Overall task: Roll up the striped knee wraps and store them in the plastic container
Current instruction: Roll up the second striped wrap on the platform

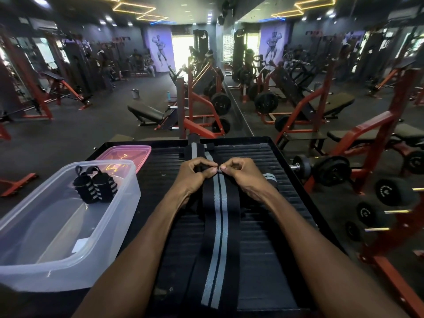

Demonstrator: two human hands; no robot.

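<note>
A long black knee wrap with grey stripes (218, 237) lies flat along the ribbed black platform (270, 226), running from near me to my hands. My left hand (195, 172) and my right hand (241, 171) pinch its far end side by side, fingers curled over the fabric. Another striped wrap (197, 150) lies just beyond my hands. A rolled wrap (269, 177) sits partly hidden behind my right wrist. The clear plastic container (34, 249) stands at the left, with two rolled striped wraps (95, 185) in its far end.
A pink lid (137, 152) lies behind the container. Dumbbells (321, 169) rest on a red rack to the right. Red gym machines and benches fill the floor beyond the platform's far edge.
</note>
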